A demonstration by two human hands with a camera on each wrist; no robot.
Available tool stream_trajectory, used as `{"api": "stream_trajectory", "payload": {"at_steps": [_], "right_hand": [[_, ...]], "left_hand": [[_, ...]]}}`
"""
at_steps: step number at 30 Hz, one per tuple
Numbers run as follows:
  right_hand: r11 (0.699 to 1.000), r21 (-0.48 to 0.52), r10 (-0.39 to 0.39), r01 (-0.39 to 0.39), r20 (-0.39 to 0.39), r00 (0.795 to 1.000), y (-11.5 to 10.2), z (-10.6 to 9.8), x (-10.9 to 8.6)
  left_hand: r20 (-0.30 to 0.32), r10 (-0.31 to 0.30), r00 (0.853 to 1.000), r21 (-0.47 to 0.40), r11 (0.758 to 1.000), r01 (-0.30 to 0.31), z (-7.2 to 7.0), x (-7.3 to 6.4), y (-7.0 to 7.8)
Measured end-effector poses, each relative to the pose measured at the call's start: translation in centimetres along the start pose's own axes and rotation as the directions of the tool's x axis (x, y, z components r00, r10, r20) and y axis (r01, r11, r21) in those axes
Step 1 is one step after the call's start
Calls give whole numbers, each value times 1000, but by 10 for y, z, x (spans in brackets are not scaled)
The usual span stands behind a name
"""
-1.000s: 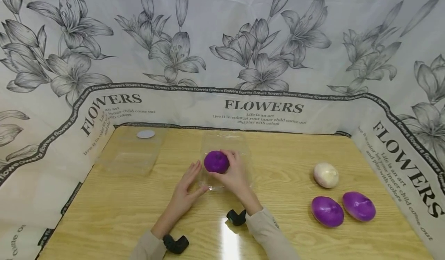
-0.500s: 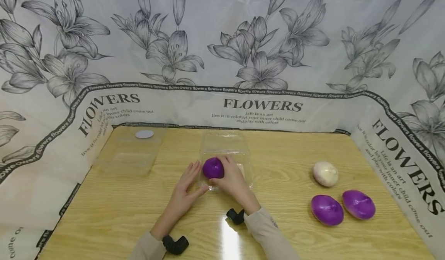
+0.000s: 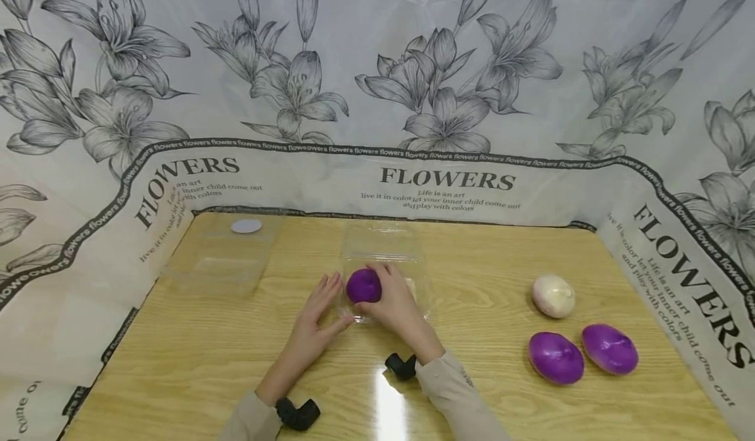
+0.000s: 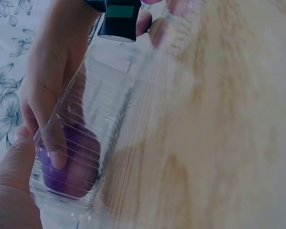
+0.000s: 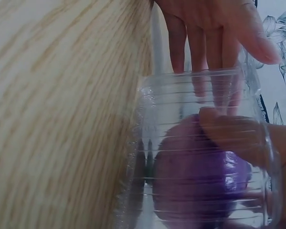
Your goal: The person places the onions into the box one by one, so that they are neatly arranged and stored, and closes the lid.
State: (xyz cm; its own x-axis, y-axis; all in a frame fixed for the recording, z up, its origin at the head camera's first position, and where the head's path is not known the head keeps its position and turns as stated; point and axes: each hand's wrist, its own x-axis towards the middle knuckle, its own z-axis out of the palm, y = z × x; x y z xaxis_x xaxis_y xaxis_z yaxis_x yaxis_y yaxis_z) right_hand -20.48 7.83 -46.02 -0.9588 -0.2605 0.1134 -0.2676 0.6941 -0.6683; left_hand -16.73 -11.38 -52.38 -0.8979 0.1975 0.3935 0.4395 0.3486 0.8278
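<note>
My right hand [image 3: 394,302] grips a glossy purple, round turnip-like thing [image 3: 362,287], thumb on its near side and fingers over its far side. It sits low at the left side of a clear plastic clamshell box [image 3: 415,257], whose lid leans back behind. Through the ribbed wall in the right wrist view, the purple thing [image 5: 190,176] shows close to the box's bottom. My left hand [image 3: 312,323] lies along the box's left side, fingers straight and spread, its thumb at the near left corner. The left thumb [image 4: 12,186] is right at the box's edge in the left wrist view.
On the right of the wooden table [image 3: 483,336] lie two purple egg-shaped things, one left [image 3: 556,358] and one right [image 3: 609,349], with a whitish round one [image 3: 553,296] behind them. Another clear plastic box [image 3: 230,264] stands at the back left. Printed cloth [image 3: 448,192] walls the table.
My right hand has lowered the purple thing into the box and slightly toward me, and still holds it. The left hand has stayed in place.
</note>
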Motion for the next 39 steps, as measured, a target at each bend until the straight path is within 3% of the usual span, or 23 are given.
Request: {"api": "stream_trajectory", "payload": {"at_steps": [6, 15, 22, 28, 32, 39], "right_hand": [[999, 51, -19, 19, -14, 1000, -2, -10, -4], [973, 228, -33, 37, -22, 999, -6, -58, -26], [969, 213, -95, 121, -124, 988, 14, -109, -54], [967, 158, -154, 199, -261, 953, 45, -156, -88], [980, 136, -97, 144, -306, 947, 70, -179, -114], [985, 162, 111, -57, -350, 930, 111, -200, -155]], "left_hand": [[1, 0, 1000, 0, 1000, 0, -2, -1, 0], [4, -20, 1000, -5, 1000, 21, -4, -2, -1], [-4, -17, 1000, -12, 1000, 16, -3, 0, -2], [8, -21, 1000, -19, 1000, 21, 1, 2, -1], [0, -20, 1000, -28, 999, 20, 2, 2, -1], [2, -27, 1000, -26, 999, 27, 3, 0, 1]]}}
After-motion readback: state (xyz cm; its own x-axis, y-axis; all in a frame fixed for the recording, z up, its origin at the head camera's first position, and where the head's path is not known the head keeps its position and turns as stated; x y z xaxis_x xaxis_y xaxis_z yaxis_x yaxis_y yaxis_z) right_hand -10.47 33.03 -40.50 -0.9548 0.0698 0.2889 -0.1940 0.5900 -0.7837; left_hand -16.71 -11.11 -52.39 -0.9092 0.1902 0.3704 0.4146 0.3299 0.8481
